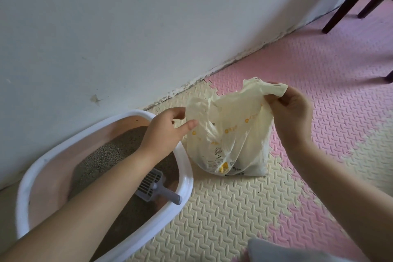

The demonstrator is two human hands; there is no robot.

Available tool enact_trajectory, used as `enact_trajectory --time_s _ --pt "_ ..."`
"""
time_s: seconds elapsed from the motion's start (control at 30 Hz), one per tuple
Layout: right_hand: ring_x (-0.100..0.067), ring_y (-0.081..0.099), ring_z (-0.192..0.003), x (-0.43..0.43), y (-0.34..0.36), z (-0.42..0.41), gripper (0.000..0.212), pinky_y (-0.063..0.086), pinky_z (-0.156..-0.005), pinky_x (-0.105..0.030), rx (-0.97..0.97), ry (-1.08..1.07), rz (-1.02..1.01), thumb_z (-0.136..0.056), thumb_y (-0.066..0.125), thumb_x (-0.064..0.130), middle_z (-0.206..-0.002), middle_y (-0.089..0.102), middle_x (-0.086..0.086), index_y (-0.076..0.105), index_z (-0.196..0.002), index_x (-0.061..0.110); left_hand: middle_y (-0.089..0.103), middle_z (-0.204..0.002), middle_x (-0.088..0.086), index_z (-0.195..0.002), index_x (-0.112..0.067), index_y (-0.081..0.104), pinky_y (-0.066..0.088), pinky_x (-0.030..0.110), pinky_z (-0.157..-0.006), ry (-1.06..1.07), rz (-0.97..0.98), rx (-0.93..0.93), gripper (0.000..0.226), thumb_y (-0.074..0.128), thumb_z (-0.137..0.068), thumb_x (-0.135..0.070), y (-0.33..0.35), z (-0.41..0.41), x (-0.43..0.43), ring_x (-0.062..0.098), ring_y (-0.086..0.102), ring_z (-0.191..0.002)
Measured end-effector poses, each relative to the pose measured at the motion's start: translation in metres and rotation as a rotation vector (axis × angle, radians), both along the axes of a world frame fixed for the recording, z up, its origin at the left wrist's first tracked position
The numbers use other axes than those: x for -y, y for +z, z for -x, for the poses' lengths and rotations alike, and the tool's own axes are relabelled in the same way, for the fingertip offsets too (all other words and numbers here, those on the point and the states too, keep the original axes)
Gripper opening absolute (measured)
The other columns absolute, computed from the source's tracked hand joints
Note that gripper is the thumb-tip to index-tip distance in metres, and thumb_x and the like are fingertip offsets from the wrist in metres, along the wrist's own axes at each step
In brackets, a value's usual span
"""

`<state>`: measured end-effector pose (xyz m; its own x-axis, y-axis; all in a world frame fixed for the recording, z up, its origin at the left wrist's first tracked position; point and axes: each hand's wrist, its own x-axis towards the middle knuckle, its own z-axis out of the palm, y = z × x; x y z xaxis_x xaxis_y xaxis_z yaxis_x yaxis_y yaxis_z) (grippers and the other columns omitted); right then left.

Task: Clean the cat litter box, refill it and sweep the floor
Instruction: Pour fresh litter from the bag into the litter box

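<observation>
A pale yellow plastic litter bag (234, 134) stands on the foam floor mat just right of the litter box. My left hand (168, 132) pinches the bag's left top edge. My right hand (291, 110) grips the right top edge and holds it up, so the mouth is spread between them. The litter box (187, 178) has a white rim and pink walls and holds grey-brown litter (110, 153). A grey slotted scoop (153, 185) lies in the litter, its handle resting toward the right rim. My left forearm crosses over the box.
A white wall (127, 27) runs right behind the box and bag. Cream and pink interlocking foam mats (234, 208) cover the floor. Dark wooden chair legs (348, 0) stand at the top right. A grey fabric corner (265, 249) shows at the bottom edge.
</observation>
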<state>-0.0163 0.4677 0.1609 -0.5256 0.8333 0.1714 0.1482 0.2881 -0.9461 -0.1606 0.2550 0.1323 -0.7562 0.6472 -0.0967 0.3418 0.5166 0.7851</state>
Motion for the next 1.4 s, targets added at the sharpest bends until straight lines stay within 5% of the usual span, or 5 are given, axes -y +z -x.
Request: enact_trajectory --time_s 0.17,0.3,0.73,0.93,1.4 --pt "-0.014 0.051 -0.059 0.003 -0.018 -0.010 0.023 0.043 -0.054 -0.031 0.093 0.024 0.003 -0.094 0.053 0.020 -0.070 0.064 -0.014 0.065 -0.077 0.011 0.059 -0.065 0.004 -0.072 -0.011 0.058 0.045 0.041 -0.062 0.090 -0.123 -0.098 0.040 0.066 -0.079 -0.049 -0.004 -0.012 -0.013 0.023 0.054 -0.063" --pt "0.000 0.036 -0.051 -0.002 -0.027 -0.008 0.030 0.030 -0.047 -0.014 0.107 -0.058 0.022 -0.099 0.044 0.026 -0.061 0.047 0.006 0.054 -0.072 0.016 0.051 -0.055 0.010 -0.062 -0.005 0.050 0.039 0.031 -0.053 0.123 -0.230 -0.152 0.044 0.071 -0.078 -0.040 0.007 -0.023 -0.021 0.027 0.047 -0.054" --pt "-0.004 0.034 -0.055 -0.071 0.020 0.088 0.028 0.030 -0.049 -0.019 -0.059 -0.022 -0.055 -0.096 0.039 0.018 -0.061 0.041 0.010 0.046 -0.069 0.016 0.040 -0.044 -0.008 -0.051 -0.018 0.036 0.029 0.013 -0.050 0.373 -0.464 -0.366 0.049 0.075 -0.079 -0.029 0.063 0.015 -0.055 0.009 0.033 -0.044" --pt "-0.002 0.034 -0.053 -0.081 0.019 0.149 0.029 0.029 -0.051 -0.024 0.023 0.121 -0.132 -0.095 0.038 0.015 -0.061 0.040 0.011 0.044 -0.067 0.020 0.049 -0.050 0.013 -0.058 -0.001 0.049 0.039 0.032 -0.051 0.427 -0.431 -0.400 0.045 0.075 -0.078 -0.033 0.048 0.032 -0.064 0.028 0.046 -0.050" --pt "0.008 0.044 -0.055 -0.063 -0.026 0.185 0.017 0.032 -0.051 -0.009 0.045 0.226 -0.120 -0.097 0.040 0.021 -0.066 0.044 0.014 0.050 -0.083 0.022 0.063 -0.065 0.000 -0.072 -0.014 0.058 0.050 0.038 -0.061 0.469 -0.233 -0.336 0.028 0.069 -0.081 -0.038 0.006 0.068 -0.070 0.018 0.060 -0.064"
